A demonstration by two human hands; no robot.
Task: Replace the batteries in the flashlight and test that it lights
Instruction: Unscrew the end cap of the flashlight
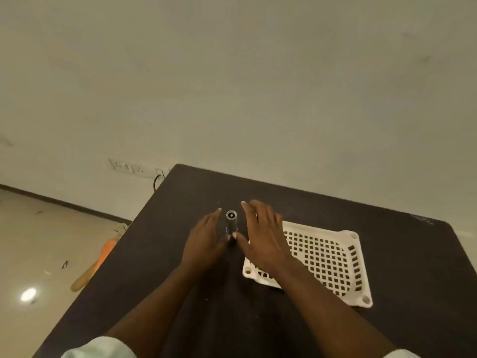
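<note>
So the flashlight [231, 223] is standing upright near the middle of a dark table [387, 254], one round end facing up at the camera. Can't tell if that end is the lens or the tail. Both hands are right around it: the left hand [206, 244] sits just to its left with the fingers straight and loosely together, and the right hand [263, 241] is just to its right with the fingers spread wide. The two thumbs meet low at the base of the flashlight and look like they touch it, but neither hand is actually wrapped around it.

Just right of the flashlight there's a white plastic basket [343, 259] full of square holes, partly covered by the right hand and forearm. Off the left edge, something orange and tan [98, 262] lies on the floor, and there's a wall outlet strip [129, 166] behind.
</note>
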